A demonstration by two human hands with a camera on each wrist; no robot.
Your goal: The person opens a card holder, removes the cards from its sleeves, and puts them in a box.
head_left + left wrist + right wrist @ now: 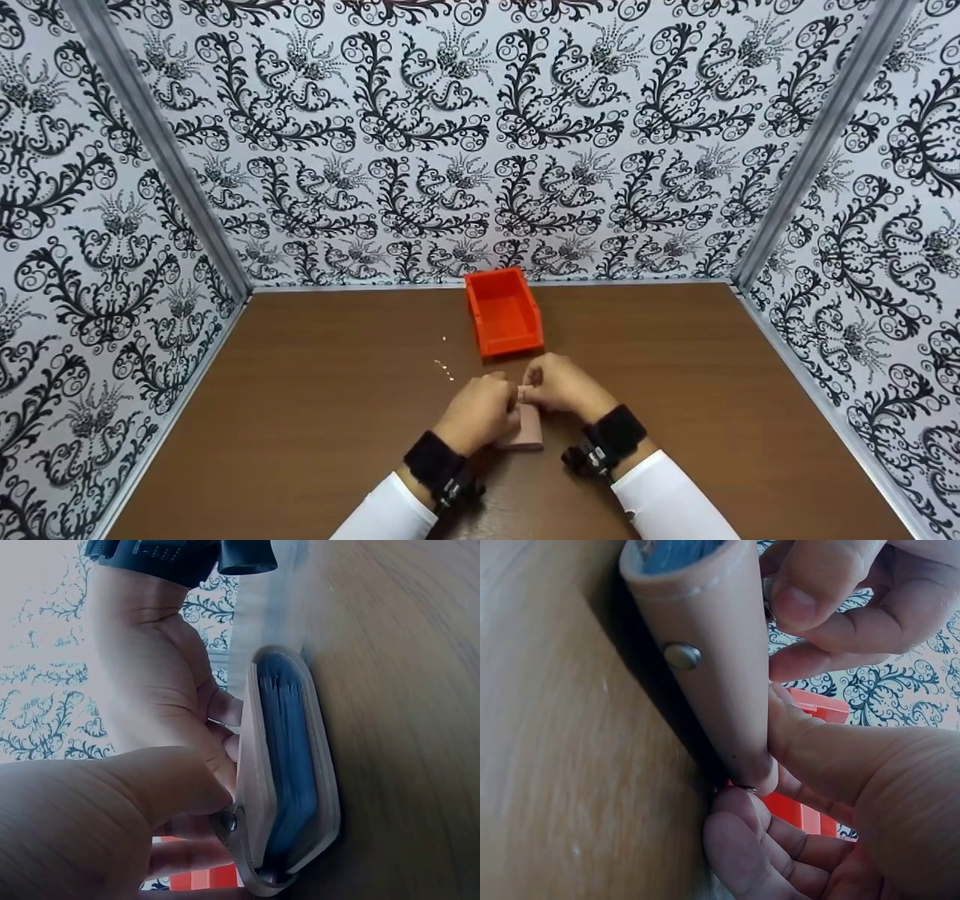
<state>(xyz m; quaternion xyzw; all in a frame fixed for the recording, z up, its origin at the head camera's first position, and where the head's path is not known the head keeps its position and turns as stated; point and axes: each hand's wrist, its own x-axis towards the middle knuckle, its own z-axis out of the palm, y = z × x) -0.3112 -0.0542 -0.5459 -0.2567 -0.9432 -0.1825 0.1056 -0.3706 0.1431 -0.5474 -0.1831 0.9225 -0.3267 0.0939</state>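
A beige-pink card wallet (pixel 529 429) with blue plastic sleeves stands out between both hands on the brown table. In the left wrist view the wallet (pixel 259 765) shows its open side, the sleeves stacked inside, and a strap (pixel 238 844) with a metal snap at one end. My left hand (pixel 480 409) pinches at this strap end, its thumb beside the snap. My right hand (pixel 562 386) grips the wallet's far end between thumb and fingers. In the right wrist view a round metal stud (pixel 682 655) sits on the stitched spine.
An orange-red open bin (pixel 504 349) stands just beyond the hands, near the back wall. Several tiny pale specks (pixel 444 369) lie on the table (pixel 337 390) left of the bin. Patterned walls (pixel 420 150) close off the back and both sides.
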